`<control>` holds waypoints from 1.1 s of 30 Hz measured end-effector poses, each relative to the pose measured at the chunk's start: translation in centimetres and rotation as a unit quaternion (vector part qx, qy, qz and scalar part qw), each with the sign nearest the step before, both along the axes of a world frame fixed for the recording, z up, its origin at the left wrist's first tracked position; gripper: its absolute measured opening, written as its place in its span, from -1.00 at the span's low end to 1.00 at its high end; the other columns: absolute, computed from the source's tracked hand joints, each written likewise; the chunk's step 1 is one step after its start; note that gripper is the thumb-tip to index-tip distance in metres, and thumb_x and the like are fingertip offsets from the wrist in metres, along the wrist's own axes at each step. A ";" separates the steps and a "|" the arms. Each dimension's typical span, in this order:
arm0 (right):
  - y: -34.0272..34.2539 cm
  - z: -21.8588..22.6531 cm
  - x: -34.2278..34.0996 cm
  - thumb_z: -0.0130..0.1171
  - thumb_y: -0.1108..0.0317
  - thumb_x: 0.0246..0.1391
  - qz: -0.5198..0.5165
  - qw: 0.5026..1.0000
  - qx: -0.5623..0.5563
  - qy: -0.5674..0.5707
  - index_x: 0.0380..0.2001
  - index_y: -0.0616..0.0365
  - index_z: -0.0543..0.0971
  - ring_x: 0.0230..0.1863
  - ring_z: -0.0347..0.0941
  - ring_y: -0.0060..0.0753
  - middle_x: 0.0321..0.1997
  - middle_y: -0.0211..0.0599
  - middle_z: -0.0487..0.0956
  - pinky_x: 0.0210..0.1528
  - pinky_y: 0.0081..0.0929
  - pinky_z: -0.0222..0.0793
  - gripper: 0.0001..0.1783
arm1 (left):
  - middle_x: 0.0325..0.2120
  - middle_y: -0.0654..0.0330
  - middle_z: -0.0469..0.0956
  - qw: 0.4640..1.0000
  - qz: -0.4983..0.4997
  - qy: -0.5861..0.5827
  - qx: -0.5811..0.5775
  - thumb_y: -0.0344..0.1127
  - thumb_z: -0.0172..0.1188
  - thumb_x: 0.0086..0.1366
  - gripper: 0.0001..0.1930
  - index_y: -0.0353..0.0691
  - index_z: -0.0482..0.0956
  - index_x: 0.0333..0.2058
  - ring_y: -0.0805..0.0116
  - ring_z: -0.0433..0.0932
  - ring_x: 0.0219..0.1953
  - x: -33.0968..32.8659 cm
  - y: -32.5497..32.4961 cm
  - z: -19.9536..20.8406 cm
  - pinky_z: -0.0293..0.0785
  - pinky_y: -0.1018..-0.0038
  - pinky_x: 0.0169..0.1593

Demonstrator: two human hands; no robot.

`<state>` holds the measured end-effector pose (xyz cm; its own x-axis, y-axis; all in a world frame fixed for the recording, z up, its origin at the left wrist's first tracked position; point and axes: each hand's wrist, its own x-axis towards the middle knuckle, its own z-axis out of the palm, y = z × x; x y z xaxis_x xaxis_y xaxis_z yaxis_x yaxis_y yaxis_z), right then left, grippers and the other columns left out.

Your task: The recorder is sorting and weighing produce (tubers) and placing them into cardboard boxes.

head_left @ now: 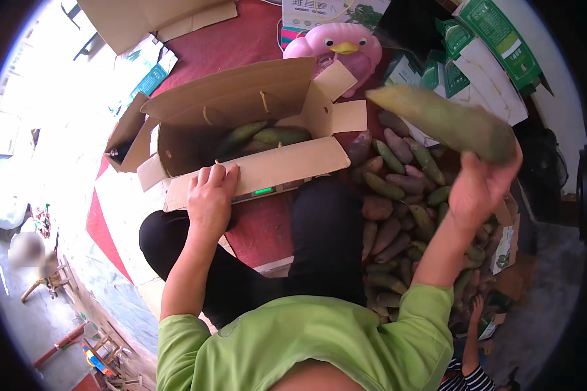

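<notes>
My right hand (479, 189) is raised over the right side, its fingers closed around the lower end of a long green radish-like vegetable (440, 117). That vegetable points up and to the left, slightly blurred. My left hand (212, 192) rests on the near flap (280, 166) of an open cardboard box (235, 85), fingers curled over the flap's edge. Inside the box lie a few similar green vegetables (280, 135), partly hidden by the flap. Beneath the box's near side, a green lit display (263, 191) shows, apparently on a scale.
A large heap of green and purplish vegetables (391, 247) spreads to my right. Behind the box stands a pink inflated duck-faced seat (339, 49). Green and white cartons (496, 45) are piled at the far right. Another person's hand (477, 307) reaches in at the lower right.
</notes>
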<state>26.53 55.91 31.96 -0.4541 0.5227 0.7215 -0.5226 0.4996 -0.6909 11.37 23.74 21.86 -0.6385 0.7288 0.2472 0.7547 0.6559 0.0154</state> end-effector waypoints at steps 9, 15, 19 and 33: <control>-12.0 -5.4 -15.8 0.37 0.11 -0.29 0.063 0.925 0.285 -0.242 -0.16 0.01 0.45 -0.17 0.45 -0.07 -0.21 -0.22 0.52 -0.17 -0.15 0.35 -0.44 | -0.39 0.24 0.32 1.000 -0.010 -0.005 -0.017 -0.39 0.07 0.05 -0.64 -0.05 0.52 -0.12 0.22 0.38 -0.24 -0.2 -0.1 -0.6 0.39 0.33 -0.20; -14.2 -5.9 -15.0 0.30 0.07 -0.17 0.068 0.923 0.262 -0.275 -0.23 0.05 0.56 -0.17 0.47 -0.22 -0.25 -0.30 0.54 -0.16 -0.26 0.31 -0.57 | -0.39 0.23 0.33 0.999 0.018 0.000 -0.035 -0.44 0.06 0.07 -0.62 0.00 0.56 -0.10 0.19 0.38 -0.24 -0.2 0.4 -0.9 0.38 0.31 -0.20; -9.3 -6.9 -10.2 0.28 0.29 -0.16 -0.011 0.983 0.123 -0.134 -0.29 0.09 0.56 -0.25 0.47 -0.16 -0.37 -0.26 0.55 -0.19 -0.25 0.35 -0.71 | -0.34 0.26 0.37 0.999 0.015 0.010 -0.036 -0.52 0.08 0.06 -0.61 0.03 0.57 -0.12 0.21 0.39 -0.22 -0.5 0.1 -1.3 0.41 0.32 -0.22; 2.0 -34.2 18.7 0.14 0.28 -0.06 -0.293 0.654 -0.029 -0.697 -0.33 0.16 0.52 -0.09 0.42 0.01 -0.20 -0.07 0.52 -0.08 -0.16 0.36 -0.77 | -0.39 0.20 0.36 0.999 -0.029 0.021 -0.006 -0.62 0.12 -0.06 -0.51 -0.10 0.57 -0.09 0.19 0.38 -0.26 -1.8 0.2 -2.6 0.37 0.35 -0.19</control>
